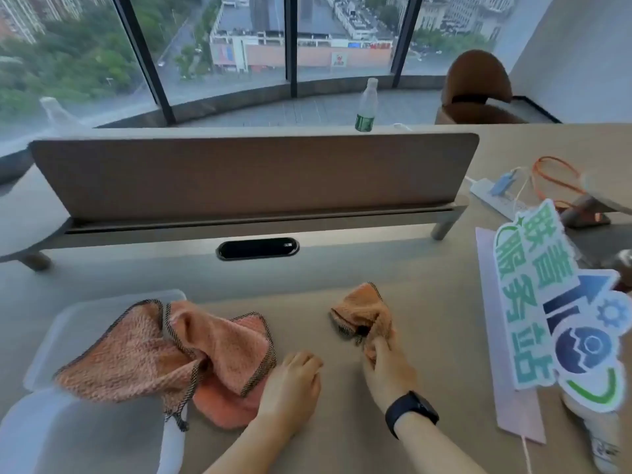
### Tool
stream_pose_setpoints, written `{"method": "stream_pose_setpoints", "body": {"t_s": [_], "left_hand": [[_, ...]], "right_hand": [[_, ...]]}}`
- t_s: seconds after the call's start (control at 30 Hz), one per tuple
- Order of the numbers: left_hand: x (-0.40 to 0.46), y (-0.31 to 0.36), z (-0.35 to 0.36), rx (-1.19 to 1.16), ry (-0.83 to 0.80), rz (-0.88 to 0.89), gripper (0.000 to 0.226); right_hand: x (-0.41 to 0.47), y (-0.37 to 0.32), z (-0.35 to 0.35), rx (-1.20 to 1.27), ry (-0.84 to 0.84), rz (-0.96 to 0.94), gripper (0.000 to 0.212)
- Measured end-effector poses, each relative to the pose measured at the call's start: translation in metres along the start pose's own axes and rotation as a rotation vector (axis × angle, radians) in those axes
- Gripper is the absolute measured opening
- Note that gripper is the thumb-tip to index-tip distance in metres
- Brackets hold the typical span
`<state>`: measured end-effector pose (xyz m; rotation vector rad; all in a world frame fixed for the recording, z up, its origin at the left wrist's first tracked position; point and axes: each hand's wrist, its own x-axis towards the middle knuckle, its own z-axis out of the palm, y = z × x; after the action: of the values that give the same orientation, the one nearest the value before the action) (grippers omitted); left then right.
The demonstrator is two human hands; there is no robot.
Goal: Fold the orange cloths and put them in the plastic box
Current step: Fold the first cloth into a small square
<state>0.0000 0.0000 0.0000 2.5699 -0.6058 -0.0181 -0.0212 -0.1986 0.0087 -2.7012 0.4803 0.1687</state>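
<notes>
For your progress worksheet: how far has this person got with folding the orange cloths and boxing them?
Done: nothing looks folded or boxed. In hand: the right hand pinches one crumpled cloth; the left hand rests on the table. Left: the heap of unfolded cloths draped over the plastic box, plus the held one.

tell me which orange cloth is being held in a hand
The small bunched orange cloth apart on the right, pinched by the right hand. The pile of orange cloths on the left lies unheld.

Bare desk (427,302) between cloth pile (191,357) and sign (561,319).
</notes>
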Motion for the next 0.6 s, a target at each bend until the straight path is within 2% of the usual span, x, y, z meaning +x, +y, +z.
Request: {"method": "stream_pose_setpoints", "body": {"t_s": [0.17, 0.4, 0.5, 0.6], "left_hand": [[0.005, 0.005, 0.019, -0.005, -0.083, 0.013, 0.029], [0.007, 0.005, 0.029, 0.029, -0.142, -0.012, 0.029], [0.005, 0.004, 0.028, 0.033, -0.13, -0.011, 0.032], [0.006, 0.002, 0.028, 0.009, -0.161, -0.027, 0.034]], "right_hand": [[0.01, 0.01, 0.006, 0.063, -0.005, 0.101, 0.024], [0.02, 0.019, 0.009, 0.363, 0.007, 0.384, 0.043], [0.029, 0.018, 0.008, 0.377, -0.032, 0.415, 0.034], [0.031, 0.019, 0.008, 0.23, -0.005, 0.3, 0.02]]}}
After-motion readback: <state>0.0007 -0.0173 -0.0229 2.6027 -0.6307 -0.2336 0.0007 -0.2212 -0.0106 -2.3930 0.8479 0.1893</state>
